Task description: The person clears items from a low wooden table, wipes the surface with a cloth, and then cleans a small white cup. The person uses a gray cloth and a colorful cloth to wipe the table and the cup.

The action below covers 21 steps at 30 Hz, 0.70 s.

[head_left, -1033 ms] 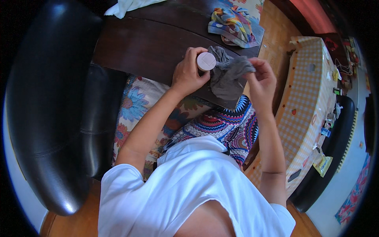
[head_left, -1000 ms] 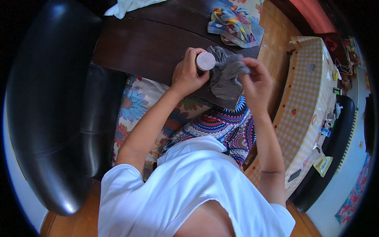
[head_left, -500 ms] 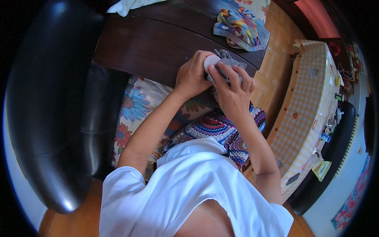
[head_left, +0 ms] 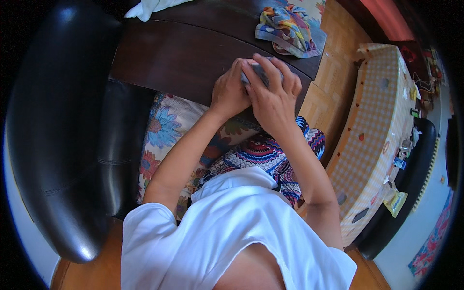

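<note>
Both my hands are together above the dark wooden table (head_left: 169, 58), near its right end. My left hand (head_left: 230, 94) is curled round a small, round, white-topped object, which the fingers and a grey cloth now cover; its exact kind cannot be made out. A patch of the crumpled grey cloth (head_left: 259, 73) shows between my hands. Over the top lies my right hand (head_left: 273, 99), its fingers bent and pressing the cloth against the object.
A multicoloured cloth (head_left: 290, 31) lies at the table's far right, and a white cloth (head_left: 152, 7) at the far left. Black leather seating (head_left: 63, 135) stands on the left. To the right is a table with a yellow checked cover (head_left: 367, 125), holding a phone (head_left: 360, 215) and a yellow packet (head_left: 395, 203).
My right hand has shifted up and left over the object with the grey cloth. The white round top, visible before, is now covered. Both hands have moved slightly left.
</note>
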Each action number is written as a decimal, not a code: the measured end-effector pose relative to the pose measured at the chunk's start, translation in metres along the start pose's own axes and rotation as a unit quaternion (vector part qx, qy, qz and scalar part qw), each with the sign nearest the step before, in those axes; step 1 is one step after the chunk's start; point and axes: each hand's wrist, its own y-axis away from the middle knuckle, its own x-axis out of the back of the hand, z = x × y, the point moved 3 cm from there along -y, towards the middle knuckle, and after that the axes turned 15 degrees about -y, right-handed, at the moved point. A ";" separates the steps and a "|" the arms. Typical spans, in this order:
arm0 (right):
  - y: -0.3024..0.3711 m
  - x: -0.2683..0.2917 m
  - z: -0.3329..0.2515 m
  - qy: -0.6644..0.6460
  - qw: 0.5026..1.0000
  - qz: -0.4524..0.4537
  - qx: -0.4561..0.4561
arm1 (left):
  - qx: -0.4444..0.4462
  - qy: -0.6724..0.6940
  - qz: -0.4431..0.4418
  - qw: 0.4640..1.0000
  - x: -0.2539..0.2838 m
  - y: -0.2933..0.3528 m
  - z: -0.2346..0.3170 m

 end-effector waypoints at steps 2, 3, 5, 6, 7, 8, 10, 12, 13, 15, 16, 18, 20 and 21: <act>-0.010 -0.007 0.000 -0.019 1.000 0.008 0.002 | -0.007 0.000 0.007 1.000 -0.002 -0.001 -0.004; -0.005 -0.003 -0.002 -0.010 1.000 0.005 -0.001 | -0.027 0.007 0.023 0.999 -0.002 -0.002 -0.003; 0.020 0.005 0.002 0.000 1.000 -0.009 -0.010 | -0.044 0.015 0.041 0.998 -0.002 -0.002 -0.002; 0.030 0.009 0.002 0.006 1.000 -0.016 -0.014 | -0.044 0.016 0.043 0.998 -0.004 -0.002 -0.003; 0.037 0.014 0.000 0.006 1.000 -0.015 -0.019 | -0.044 0.019 0.041 0.998 -0.005 -0.001 -0.001; 0.036 0.013 0.000 0.005 1.000 -0.017 -0.013 | -0.034 0.018 0.035 0.999 -0.005 -0.001 0.000; 0.024 0.006 0.001 0.004 1.000 -0.015 0.000 | -0.017 0.015 0.023 0.999 -0.002 -0.002 0.003; 0.004 -0.002 -0.001 -0.009 1.000 -0.003 0.003 | -0.015 0.004 0.026 1.000 -0.005 0.000 -0.002; -0.002 -0.004 -0.001 -0.011 1.000 -0.004 0.002 | -0.001 -0.001 0.020 1.000 -0.005 0.001 -0.004; 0.000 -0.003 -0.001 -0.001 1.000 0.002 0.006 | -0.002 0.000 0.017 1.000 -0.004 0.001 -0.005; 0.012 -0.001 0.001 0.001 1.000 0.000 0.002 | -0.013 0.007 0.019 1.000 -0.003 0.000 -0.004; 0.033 0.007 0.005 0.010 1.000 -0.008 -0.005 | -0.030 0.016 0.026 0.999 -0.003 -0.004 0.001; 0.034 0.010 0.001 0.006 1.000 -0.010 -0.020 | -0.042 0.009 0.029 0.999 -0.004 -0.002 0.003; 0.026 0.006 0.002 0.000 1.000 -0.006 -0.019 | -0.033 -0.002 0.034 0.999 -0.005 -0.001 0.002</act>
